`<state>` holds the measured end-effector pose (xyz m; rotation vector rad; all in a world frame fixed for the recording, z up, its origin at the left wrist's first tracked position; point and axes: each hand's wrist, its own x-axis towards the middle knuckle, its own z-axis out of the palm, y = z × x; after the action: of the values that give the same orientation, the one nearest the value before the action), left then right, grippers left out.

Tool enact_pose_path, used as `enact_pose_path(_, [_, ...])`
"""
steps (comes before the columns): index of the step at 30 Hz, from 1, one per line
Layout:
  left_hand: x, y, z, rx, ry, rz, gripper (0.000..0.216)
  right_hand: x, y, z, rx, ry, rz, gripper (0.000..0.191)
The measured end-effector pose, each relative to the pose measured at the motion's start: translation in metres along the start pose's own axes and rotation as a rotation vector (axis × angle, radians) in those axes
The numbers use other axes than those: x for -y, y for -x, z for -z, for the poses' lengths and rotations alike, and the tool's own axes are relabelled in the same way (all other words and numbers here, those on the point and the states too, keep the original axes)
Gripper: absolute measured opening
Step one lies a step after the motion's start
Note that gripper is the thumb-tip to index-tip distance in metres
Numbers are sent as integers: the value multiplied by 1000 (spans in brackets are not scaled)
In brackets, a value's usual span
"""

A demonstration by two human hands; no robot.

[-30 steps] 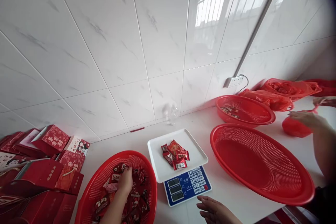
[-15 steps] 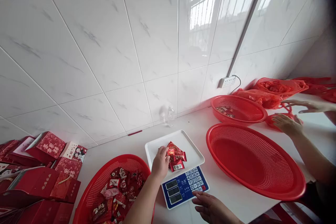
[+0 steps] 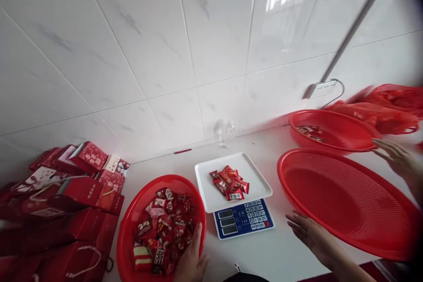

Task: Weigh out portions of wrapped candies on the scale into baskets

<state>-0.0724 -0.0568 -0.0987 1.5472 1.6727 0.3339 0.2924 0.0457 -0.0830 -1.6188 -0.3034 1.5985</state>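
My left hand (image 3: 191, 256) is at the near right edge of a red mesh basket (image 3: 132, 216) full of wrapped candies (image 3: 163, 224), its fingers extended over the candies and holding nothing I can see. To the right, my right hand (image 3: 310, 234) lies open on the white table, fingers spread, beside the rim of a large empty red basket (image 3: 343, 202). Between my hands stands a blue digital scale (image 3: 244, 219). Its white tray (image 3: 211, 172) carries a small pile of red candies (image 3: 230, 181).
Red gift boxes and bags (image 3: 66, 202) crowd the left. A third red basket (image 3: 330, 130) with a few candies sits at the back right, red plastic bags (image 3: 380, 114) behind it. Another person's hand (image 3: 395, 158) reaches in from the right. A clear bottle (image 3: 225, 132) and power strip (image 3: 319, 89) are by the tiled wall.
My left hand left the scale tray and returned to the candy basket. My right hand shifted right toward the big empty basket. The camera swung left and down.
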Motion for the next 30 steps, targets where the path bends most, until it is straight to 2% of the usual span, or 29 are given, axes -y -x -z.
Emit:
enact_pose_path(4, [15,27,3,96,10,90,87,2,-8,-7,31,124,16,41])
enact_pose_path(7, [37,46,18,159,49,171,90,-4,-13,-23,135,366,102,45])
enact_pose_path(9, [50,56,29,187,126,219,82,-9,-16,-39,186,572,272,45])
enact_pose_path(11, [55,60,40,182,216,251,65,-14,-18,-59,186,799,539,44])
enact_pose_path(13, [54,53,47,89,219,283,52,-17,-18,-81,203,1043,827,42])
enact_pose_path(15, [48,37,49,-74,92,311,54,-18,-16,-103,232,1282,998,44])
enact_pose_path(17, [41,13,47,-184,-56,329,62,-18,-14,-124,208,1483,979,50])
enact_pose_path(19, [33,-11,41,-187,-117,342,68,-16,-14,-140,155,1613,878,60])
enact_pose_path(23, [11,-44,26,-176,28,295,58,-10,-21,-157,134,1710,790,65])
enact_pose_path(27, [-5,-45,11,-225,308,258,57,-7,-32,-155,135,1694,871,54])
enact_pose_path(30, [-6,-31,0,-235,377,255,61,-5,-38,-149,149,1507,1004,40])
